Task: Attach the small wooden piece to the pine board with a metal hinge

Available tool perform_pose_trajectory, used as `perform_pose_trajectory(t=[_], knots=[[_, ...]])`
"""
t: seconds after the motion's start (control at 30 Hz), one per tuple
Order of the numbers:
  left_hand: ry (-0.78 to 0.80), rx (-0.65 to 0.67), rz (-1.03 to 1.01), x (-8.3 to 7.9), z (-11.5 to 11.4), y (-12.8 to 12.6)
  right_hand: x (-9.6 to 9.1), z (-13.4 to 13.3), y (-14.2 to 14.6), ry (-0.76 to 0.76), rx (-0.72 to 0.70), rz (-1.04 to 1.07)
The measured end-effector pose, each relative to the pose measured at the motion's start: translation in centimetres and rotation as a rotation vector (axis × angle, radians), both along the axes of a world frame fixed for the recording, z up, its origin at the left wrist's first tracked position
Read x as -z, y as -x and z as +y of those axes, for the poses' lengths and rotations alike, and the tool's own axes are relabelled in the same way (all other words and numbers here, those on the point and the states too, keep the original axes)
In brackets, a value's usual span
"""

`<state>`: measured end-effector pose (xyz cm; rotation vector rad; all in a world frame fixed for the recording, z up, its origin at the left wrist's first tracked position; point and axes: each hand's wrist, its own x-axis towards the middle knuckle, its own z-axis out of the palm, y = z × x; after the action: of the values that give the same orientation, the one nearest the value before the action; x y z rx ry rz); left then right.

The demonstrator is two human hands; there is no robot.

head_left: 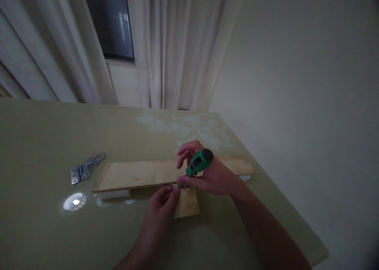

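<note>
A green screwdriver (199,162) with a black end cap leans in my right hand (213,175), its tip end hidden by the fingers. The right thumb reaches down to a small shiny metal part (179,185) at the front edge of a long wooden board (142,172). My left hand (161,207) has thumb and forefinger closed together right beside that part; what they pinch is too small to name. A short wooden piece (187,203) juts from under the metal part toward me, at the long board's front edge.
The long board rests on white supports (114,194) on a greenish glossy table (44,143). Silver metal hinges (85,168) lie left of the board. A lamp's reflection shows nearby. Curtains (183,45) hang behind the table, and a wall (302,84) runs along its right side.
</note>
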<state>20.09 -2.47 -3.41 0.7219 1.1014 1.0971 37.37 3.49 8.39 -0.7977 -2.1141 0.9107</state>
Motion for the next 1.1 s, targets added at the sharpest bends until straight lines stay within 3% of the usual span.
perform_pose_trajectory(t=[0.23, 0.73, 1.1], knots=[[-0.002, 0.002, -0.018, 0.37, 0.08, 0.08, 0.21, -0.19, 0.36, 0.065, 0.042, -0.023], [0.012, -0.012, -0.017, -0.19, 0.12, -0.05, -0.3, -0.64, 0.35, 0.011, 0.12, 0.004], [-0.007, 0.014, -0.026, -0.1, -0.1, 0.04, 0.02, -0.76, 0.53, 0.088, 0.071, 0.023]])
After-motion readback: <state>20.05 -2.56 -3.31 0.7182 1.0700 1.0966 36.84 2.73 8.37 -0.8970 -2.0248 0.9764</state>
